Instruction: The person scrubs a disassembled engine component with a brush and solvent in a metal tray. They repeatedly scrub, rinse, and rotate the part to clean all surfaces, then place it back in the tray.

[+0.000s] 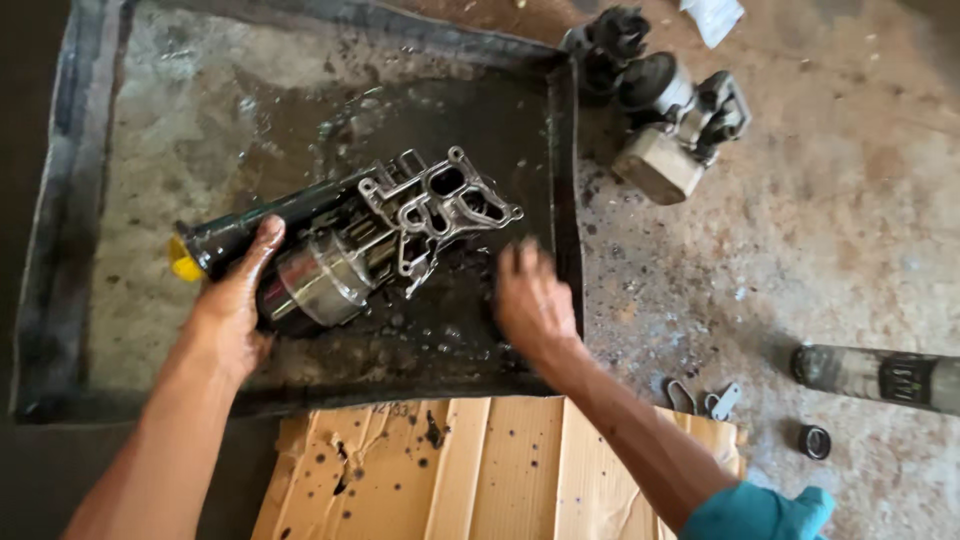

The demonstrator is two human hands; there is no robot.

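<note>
A shallow metal tray [80, 200], wet with dark oil, is lying on a stained concrete floor [850, 220] and taking up most of the view. A sheet of oil-spotted cardboard [480, 470] is lying just beside the tray's near edge. Inside the tray, a grimy engine housing [380, 235] with a silvery cast flange and a yellow-capped dark tube is lying on its side in the oil. A second, similar assembly [665, 110] is sitting on the floor past the tray's far right corner, and a dirty cylinder [880, 375] is lying near the right edge. The left hand [235, 300] is gripping the housing by its dark tube end. The right hand [530, 300] is hovering, fingers spread and blurred, over the oily tray bottom just beside the housing. Two small metal clips [700, 400] and a dark ring [815, 441] are resting on the floor.
</note>
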